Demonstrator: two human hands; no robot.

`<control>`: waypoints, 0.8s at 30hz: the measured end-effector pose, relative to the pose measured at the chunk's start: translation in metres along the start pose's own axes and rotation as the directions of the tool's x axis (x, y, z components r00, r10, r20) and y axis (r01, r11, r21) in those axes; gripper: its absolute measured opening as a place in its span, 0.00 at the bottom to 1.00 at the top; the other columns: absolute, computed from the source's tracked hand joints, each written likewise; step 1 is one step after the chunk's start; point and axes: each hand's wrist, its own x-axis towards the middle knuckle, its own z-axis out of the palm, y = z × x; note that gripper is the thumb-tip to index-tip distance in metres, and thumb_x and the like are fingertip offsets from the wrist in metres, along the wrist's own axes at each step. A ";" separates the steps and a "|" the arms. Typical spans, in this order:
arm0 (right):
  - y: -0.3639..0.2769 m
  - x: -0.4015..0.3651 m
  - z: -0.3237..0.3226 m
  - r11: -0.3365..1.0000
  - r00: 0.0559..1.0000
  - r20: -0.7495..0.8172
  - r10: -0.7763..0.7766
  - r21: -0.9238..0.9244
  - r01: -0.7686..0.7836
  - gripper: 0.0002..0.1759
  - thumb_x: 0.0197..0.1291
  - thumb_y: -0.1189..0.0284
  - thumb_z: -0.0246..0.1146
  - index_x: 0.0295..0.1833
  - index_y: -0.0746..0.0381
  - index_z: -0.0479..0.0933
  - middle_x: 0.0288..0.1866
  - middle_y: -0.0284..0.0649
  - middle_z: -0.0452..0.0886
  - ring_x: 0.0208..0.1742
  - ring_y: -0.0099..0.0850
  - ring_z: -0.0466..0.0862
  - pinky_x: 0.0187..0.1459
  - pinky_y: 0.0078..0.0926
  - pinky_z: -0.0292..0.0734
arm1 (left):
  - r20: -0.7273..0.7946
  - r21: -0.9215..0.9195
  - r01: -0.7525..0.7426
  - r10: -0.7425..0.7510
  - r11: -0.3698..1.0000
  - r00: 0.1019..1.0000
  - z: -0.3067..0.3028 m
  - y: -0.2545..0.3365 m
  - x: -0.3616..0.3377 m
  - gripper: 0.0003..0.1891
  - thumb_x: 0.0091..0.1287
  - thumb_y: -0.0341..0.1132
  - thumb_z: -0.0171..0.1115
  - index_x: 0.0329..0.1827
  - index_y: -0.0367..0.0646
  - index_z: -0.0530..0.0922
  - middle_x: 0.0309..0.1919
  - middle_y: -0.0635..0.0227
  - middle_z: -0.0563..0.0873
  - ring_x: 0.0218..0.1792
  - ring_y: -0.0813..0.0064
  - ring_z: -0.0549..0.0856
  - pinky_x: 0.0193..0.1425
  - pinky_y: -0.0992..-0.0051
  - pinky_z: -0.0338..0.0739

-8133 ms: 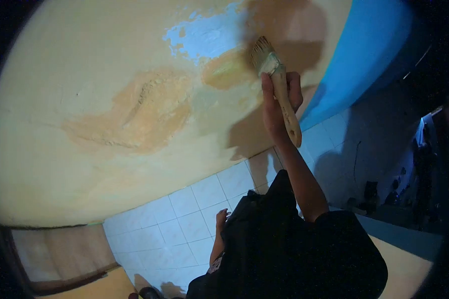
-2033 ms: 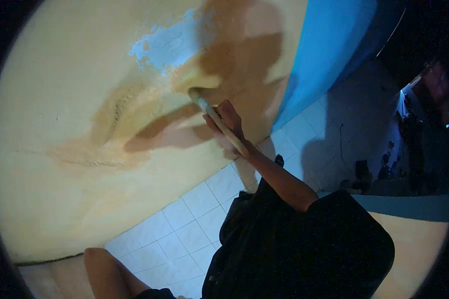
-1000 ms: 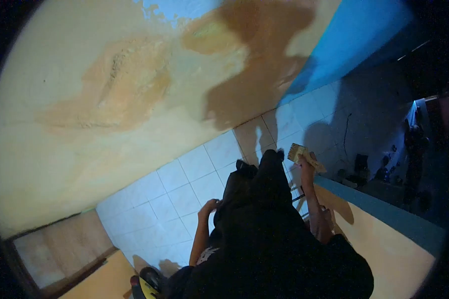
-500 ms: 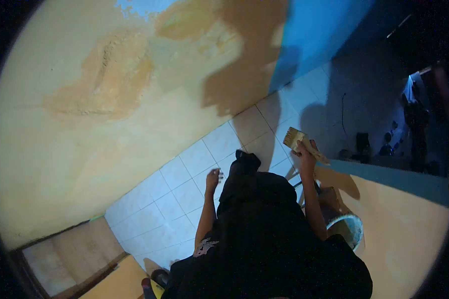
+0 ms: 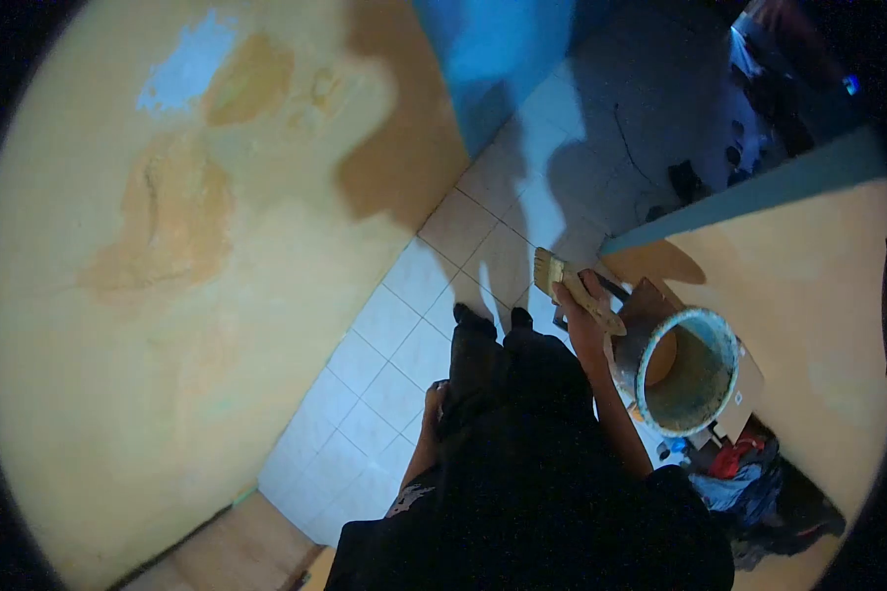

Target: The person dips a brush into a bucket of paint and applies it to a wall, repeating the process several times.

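Note:
In my right hand [image 5: 583, 307] is a wide paintbrush [image 5: 552, 270], held by its pale wooden handle with the bristles pointing up and left. Just to the right of that hand stands a large round bucket [image 5: 712, 366] with a paint-crusted rim; an orange-tan patch shows inside it. My left hand [image 5: 437, 396] hangs low beside my dark trouser leg, and its fingers are partly hidden against the cloth. Both feet are on the tiled floor [image 5: 392, 387].
To the left rises a cream wall [image 5: 296, 276] with a tan patch [image 5: 172, 222] and a white patch [image 5: 189, 61]. A blue wall [image 5: 473, 59] continues beyond its corner. Crumpled clothes [image 5: 749, 483] lie below the bucket. A dark cord [image 5: 621, 138] runs over the far floor.
The view has turned toward the right, bringing the bucket fully into sight. My right hand with the brush is now close to the bucket. My left hand has dropped against my leg.

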 end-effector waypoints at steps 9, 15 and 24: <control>-0.021 -0.064 -0.023 0.999 0.982 -0.189 -0.028 0.023 0.033 0.09 0.54 0.73 0.64 0.35 0.65 0.72 0.27 0.33 0.73 0.30 0.20 0.70 0.31 0.22 0.66 | 0.391 -0.216 0.426 -0.322 0.879 0.862 -0.062 0.090 -0.047 0.22 0.65 0.50 0.53 0.58 0.50 0.69 0.51 0.61 0.78 0.48 0.65 0.79 0.48 0.62 0.77; -0.013 -0.125 -0.023 0.993 0.947 -0.321 -0.016 0.107 0.054 0.08 0.55 0.73 0.64 0.31 0.63 0.72 0.28 0.32 0.72 0.31 0.19 0.71 0.31 0.22 0.69 | 0.763 0.128 0.056 -0.134 0.990 0.633 -0.077 0.196 -0.097 0.23 0.64 0.47 0.55 0.60 0.48 0.70 0.53 0.62 0.75 0.52 0.65 0.78 0.49 0.62 0.79; -0.024 -0.227 -0.060 0.923 0.943 -0.301 -0.142 -0.385 0.016 0.09 0.51 0.76 0.65 0.32 0.67 0.71 0.26 0.39 0.72 0.28 0.30 0.72 0.30 0.27 0.68 | 0.787 -0.444 -0.196 0.485 0.874 0.381 -0.095 0.403 -0.266 0.15 0.70 0.40 0.48 0.47 0.37 0.74 0.28 0.66 0.78 0.21 0.81 0.79 0.11 0.87 0.62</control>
